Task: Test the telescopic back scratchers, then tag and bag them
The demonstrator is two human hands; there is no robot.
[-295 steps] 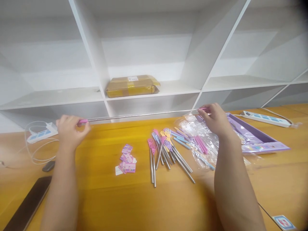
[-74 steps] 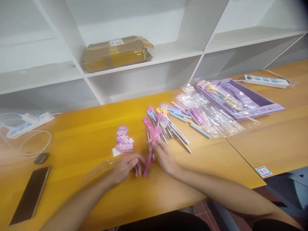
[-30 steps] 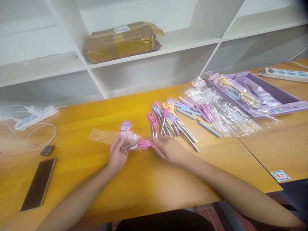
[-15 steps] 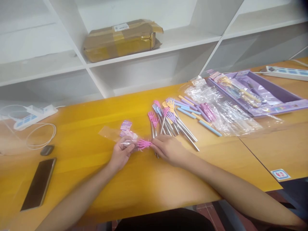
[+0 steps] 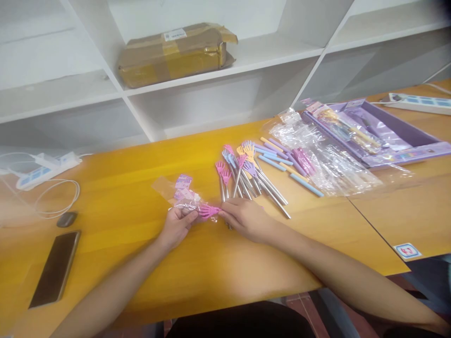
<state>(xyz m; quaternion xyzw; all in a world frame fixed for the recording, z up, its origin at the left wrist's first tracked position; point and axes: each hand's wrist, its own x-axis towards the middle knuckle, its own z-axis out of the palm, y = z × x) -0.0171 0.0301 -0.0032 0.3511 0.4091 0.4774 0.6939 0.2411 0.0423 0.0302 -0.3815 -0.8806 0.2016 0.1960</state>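
Note:
My left hand (image 5: 179, 227) pinches a clear plastic bag (image 5: 165, 189), whose loose end lies off to the left. My right hand (image 5: 246, 219) grips a pink back scratcher (image 5: 209, 211) just behind its claw; the rest of it is hidden by the hand. The claw points left, at the bag's mouth and at least partly inside it. Under and behind the bag is a small stack of pink and purple cards (image 5: 183, 181). Past my right hand lie several back scratchers (image 5: 248, 165) with coloured claws and metal rods. Blue, purple, orange and pink handle tubes (image 5: 272, 162) lie to their right.
Clear plastic bags (image 5: 338, 169) spread beside a purple box (image 5: 405, 129) holding packaged scratchers. A phone (image 5: 55, 268), a small dark object (image 5: 66, 219) and a power strip (image 5: 49, 170) with white cable lie on the left. White shelves behind hold a taped carton (image 5: 176, 55).
Earlier a pink scratcher was stretched long between both hands. It then appears short in my right hand, my left hand takes up a bag, and the claw meets the bag's mouth.

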